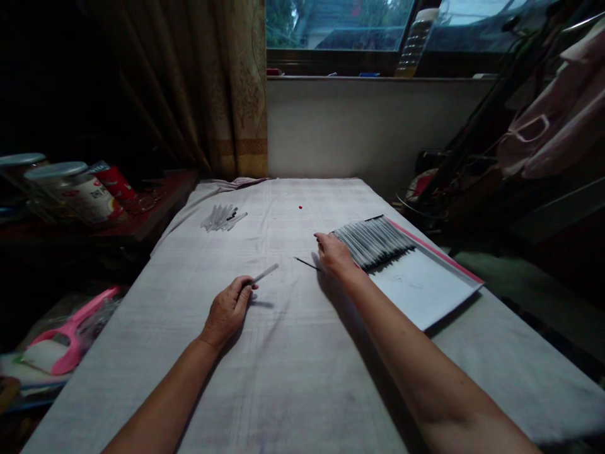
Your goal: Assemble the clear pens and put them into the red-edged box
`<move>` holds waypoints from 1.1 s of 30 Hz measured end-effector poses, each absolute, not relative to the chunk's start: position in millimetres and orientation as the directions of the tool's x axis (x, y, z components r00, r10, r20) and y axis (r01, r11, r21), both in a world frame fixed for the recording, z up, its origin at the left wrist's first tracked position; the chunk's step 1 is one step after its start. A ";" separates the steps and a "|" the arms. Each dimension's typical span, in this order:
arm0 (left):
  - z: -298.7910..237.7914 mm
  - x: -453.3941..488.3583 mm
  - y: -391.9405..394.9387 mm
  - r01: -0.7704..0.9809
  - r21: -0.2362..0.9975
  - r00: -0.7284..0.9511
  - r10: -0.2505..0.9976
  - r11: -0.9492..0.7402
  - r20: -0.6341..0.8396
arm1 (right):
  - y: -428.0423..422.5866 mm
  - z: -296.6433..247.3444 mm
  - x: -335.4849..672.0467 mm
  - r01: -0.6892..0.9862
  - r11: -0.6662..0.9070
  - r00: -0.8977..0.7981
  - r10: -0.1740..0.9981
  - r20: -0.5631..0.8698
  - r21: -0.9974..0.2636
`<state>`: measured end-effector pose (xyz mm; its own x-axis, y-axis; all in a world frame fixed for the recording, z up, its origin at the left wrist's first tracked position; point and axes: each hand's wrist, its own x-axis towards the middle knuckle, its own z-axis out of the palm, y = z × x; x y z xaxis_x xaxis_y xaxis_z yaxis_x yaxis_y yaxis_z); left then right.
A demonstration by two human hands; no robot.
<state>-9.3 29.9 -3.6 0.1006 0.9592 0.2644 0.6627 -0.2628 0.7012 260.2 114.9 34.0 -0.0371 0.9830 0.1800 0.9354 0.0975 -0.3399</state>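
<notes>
My left hand [230, 309] is closed around a clear pen barrel [265, 273], which points up and to the right above the cloth. My right hand [334, 253] reaches to the left edge of the tray [454, 261], beside a row of clear pens with black ends [375, 243]. Its fingers stretch leftward, and their undersides are hidden. A thin dark pen refill [307, 262] lies just left of that hand, its far end close to the wrist. Farther back on the left is a loose pile of clear pen barrels [222, 218] with a few small black pieces.
A tiny red piece [300, 207] lies on the white tablecloth [265, 391]. Jars [70, 189] stand on a dark side table at left, above pink-handled scissors [70, 334]. A curtain [236, 82] and a bottle [416, 43] on the windowsill are behind.
</notes>
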 end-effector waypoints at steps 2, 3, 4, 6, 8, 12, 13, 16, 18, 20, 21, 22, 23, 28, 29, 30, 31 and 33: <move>-3.7 -10.3 31.2 0.653 0.716 0.087 0.964 -0.247 0.253 | 125.7 30.1 265.1 0.982 0.079 -0.065 0.994 0.090 -0.169; -4.0 -10.7 31.7 0.651 0.719 0.087 0.965 -0.243 0.248 | 128.5 27.8 266.2 0.988 0.086 -0.079 0.995 0.060 -0.130; -4.5 -11.0 32.1 0.650 0.721 0.088 0.966 -0.239 0.241 | 130.0 25.5 266.5 0.989 0.095 -0.090 0.995 0.047 -0.117; -5.7 -11.6 32.7 0.646 0.727 0.091 0.970 -0.230 0.226 | 130.8 21.8 266.5 0.987 0.097 -0.090 0.994 0.060 -0.126; -6.9 -12.3 33.3 0.642 0.732 0.093 0.971 -0.227 0.220 | 129.8 19.5 266.6 0.987 0.086 -0.075 0.994 0.079 -0.138; -7.9 -13.7 34.2 0.645 0.721 0.110 0.965 -0.252 0.239 | 118.3 15.4 264.8 0.950 0.091 -0.051 0.989 0.140 -0.298; -7.8 -13.8 34.0 0.651 0.711 0.119 0.961 -0.264 0.248 | 112.2 13.9 263.1 0.889 0.106 -0.042 0.988 0.151 -0.446; -7.2 -12.9 32.5 0.692 0.652 0.153 0.945 -0.311 0.289 | 86.8 9.3 254.8 0.398 0.066 0.009 0.997 0.076 -0.915; -7.7 -11.6 30.7 0.723 0.585 0.193 0.921 -0.367 0.338 | 68.0 8.3 248.5 0.039 -0.032 0.011 0.999 -0.031 -0.999; -9.4 -10.3 29.2 0.745 0.508 0.247 0.886 -0.432 0.392 | 51.6 9.8 242.9 -0.184 -0.103 -0.002 0.995 -0.104 -0.978; -10.7 -9.8 28.7 0.751 0.473 0.269 0.868 -0.460 0.417 | 45.1 11.2 240.4 -0.245 -0.124 -0.003 0.992 -0.127 -0.962; -12.0 -9.6 28.3 0.756 0.442 0.286 0.851 -0.482 0.439 | 40.0 12.8 238.2 -0.284 -0.137 0.006 0.989 -0.145 -0.949; -13.3 -9.6 28.2 0.761 0.416 0.298 0.838 -0.498 0.458 | 36.1 14.4 236.2 -0.305 -0.144 0.021 0.987 -0.158 -0.941; -15.7 -10.5 28.4 0.773 0.336 0.342 0.800 -0.538 0.493 | 30.9 17.8 228.1 -0.267 -0.128 0.091 0.983 -0.157 -0.955; -15.3 -10.5 28.4 0.774 0.325 0.349 0.794 -0.543 0.497 | 31.1 17.5 226.5 -0.257 -0.125 0.083 0.985 -0.151 -0.958; -14.8 -10.2 28.3 0.774 0.315 0.357 0.789 -0.550 0.501 | 31.5 17.1 224.8 -0.252 -0.124 0.071 0.987 -0.146 -0.960; -14.2 -9.9 28.2 0.773 0.305 0.364 0.782 -0.556 0.505 | 31.8 16.7 223.1 -0.247 -0.123 0.058 0.988 -0.141 -0.961; -12.9 -9.0 27.8 0.770 0.285 0.379 0.768 -0.572 0.516 | 32.5 15.6 219.6 -0.228 -0.113 0.040 0.991 -0.126 -0.967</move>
